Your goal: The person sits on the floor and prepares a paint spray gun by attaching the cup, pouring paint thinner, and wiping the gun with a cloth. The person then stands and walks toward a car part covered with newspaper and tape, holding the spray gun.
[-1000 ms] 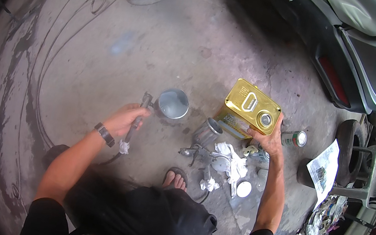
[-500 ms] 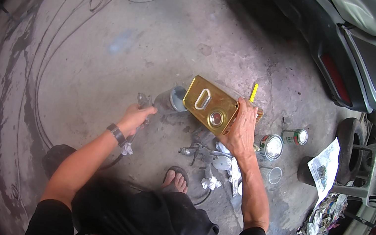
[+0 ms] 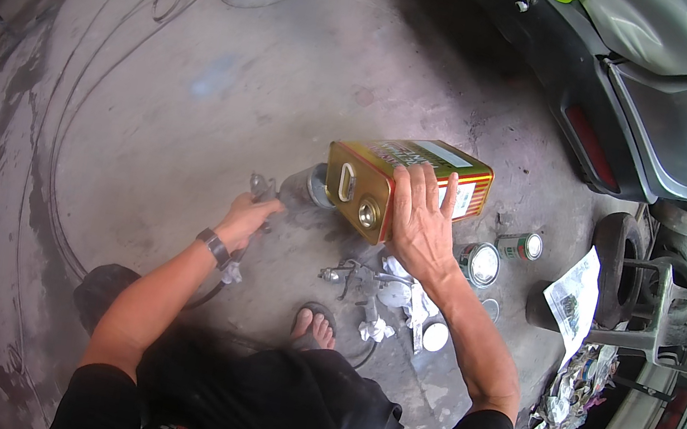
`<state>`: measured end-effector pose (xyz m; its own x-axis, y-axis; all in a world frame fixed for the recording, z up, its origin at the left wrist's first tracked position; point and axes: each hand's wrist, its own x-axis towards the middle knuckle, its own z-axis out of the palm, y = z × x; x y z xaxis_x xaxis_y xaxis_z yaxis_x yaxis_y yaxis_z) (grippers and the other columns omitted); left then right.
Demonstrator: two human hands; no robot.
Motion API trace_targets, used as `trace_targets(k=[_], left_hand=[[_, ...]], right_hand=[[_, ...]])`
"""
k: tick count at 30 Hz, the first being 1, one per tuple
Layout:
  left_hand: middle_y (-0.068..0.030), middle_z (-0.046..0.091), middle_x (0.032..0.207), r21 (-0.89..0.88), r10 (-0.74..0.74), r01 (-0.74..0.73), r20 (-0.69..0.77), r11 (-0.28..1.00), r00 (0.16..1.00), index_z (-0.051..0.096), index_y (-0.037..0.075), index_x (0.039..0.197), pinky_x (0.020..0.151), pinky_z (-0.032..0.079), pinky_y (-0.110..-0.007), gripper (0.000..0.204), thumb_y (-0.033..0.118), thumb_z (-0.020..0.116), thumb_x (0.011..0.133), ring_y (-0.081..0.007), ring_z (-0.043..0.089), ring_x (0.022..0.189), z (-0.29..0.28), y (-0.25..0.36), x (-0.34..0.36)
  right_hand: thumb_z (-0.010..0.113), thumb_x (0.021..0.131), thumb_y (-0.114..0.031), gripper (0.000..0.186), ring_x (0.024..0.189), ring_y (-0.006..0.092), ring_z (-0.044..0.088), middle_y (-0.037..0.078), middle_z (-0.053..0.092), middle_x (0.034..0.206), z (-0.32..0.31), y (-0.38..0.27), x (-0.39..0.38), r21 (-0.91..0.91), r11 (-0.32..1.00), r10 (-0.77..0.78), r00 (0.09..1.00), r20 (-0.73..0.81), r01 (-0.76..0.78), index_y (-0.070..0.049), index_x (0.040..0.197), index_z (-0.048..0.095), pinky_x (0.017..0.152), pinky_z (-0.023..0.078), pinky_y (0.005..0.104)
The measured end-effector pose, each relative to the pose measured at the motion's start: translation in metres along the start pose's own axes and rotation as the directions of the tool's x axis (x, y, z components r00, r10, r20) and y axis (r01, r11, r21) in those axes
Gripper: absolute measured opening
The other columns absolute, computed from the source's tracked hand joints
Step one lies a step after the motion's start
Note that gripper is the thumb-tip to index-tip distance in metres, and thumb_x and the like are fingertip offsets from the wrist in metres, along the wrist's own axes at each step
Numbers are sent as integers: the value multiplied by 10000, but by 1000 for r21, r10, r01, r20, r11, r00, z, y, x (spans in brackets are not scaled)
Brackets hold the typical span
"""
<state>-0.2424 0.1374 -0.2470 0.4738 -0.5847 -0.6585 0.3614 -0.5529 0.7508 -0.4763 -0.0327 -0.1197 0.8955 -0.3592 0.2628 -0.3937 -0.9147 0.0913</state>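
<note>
Left grip [image 3: 249,218] is wrapped round a spray gun [image 3: 261,188] with a grey cup [image 3: 302,190]; right grip [image 3: 427,222] clasps a gold rectangular tin [image 3: 413,159], tilted over, its end right by the cup. Whether they touch, I can't tell. A lidded metal can [image 3: 479,265] sits near the right wrist.

Gold rectangular tin [image 3: 371,181] lay tipped sideways under spread right fingers [image 3: 418,193], capped face left of them; spray gun [image 3: 258,188] was gripped in left fingers [image 3: 269,207], grey cup [image 3: 302,189] tilted just right of them.
</note>
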Motion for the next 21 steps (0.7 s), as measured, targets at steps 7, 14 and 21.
trace_targets(k=[7, 14, 21], left_hand=[[-76, 572, 810, 3, 14, -14, 43, 1000, 999, 585, -33, 931, 591, 454, -347, 368, 240, 779, 779, -173, 568, 681, 0, 7, -4], [-54, 566, 723, -42, 56, -52, 103, 998, 993, 600, -6, 829, 505, 412, -329, 303, 218, 791, 758, -163, 543, 575, 8, 7, -1], [-46, 571, 753, -70, 56, -48, 115, 996, 992, 604, 0, 904, 529, 406, -333, 333, 251, 774, 765, -154, 538, 605, 15, 20, -8]], right_hand=[[544, 909, -151, 582, 1331, 424, 435, 251, 473, 1351, -23, -7, 12, -88, 994, -63, 996, 63, 68, 53, 1423, 363, 1129, 258, 678], [533, 913, -183, 583, 1328, 415, 438, 242, 489, 1332, -39, -8, 16, -185, 977, -91, 992, 83, 105, 54, 1422, 376, 1137, 251, 674], [528, 921, -207, 562, 1323, 397, 450, 226, 501, 1311, -55, -11, 23, -306, 937, -153, 986, 69, 166, 35, 1411, 396, 1146, 241, 665]])
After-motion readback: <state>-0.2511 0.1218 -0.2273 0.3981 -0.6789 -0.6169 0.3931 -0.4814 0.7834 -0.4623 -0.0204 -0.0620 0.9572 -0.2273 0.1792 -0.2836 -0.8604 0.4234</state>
